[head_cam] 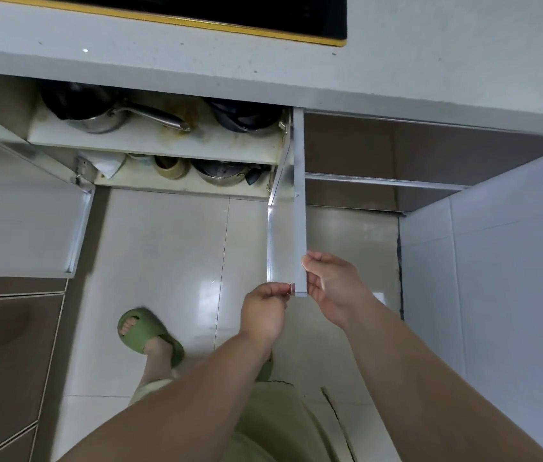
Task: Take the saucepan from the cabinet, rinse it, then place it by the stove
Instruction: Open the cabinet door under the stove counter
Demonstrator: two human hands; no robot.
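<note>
Saucepan of shiny steel with a long metal handle (pixel 106 120) lies on the upper white shelf (pixel 153 140) of the open under-counter cabinet, at about eleven o'clock from the hands, beneath the pale grey countertop (pixel 430 61) and black gold-edged stove (pixel 263 15). Toward six o'clock from that shelf swings the grey cabinet door (pixel 298 201), edge-on. The right hand (pixel 333 288) curls around the door's outer edge, and the left hand (pixel 265 310) pinches its lower corner at seven o'clock of the right.
</note>
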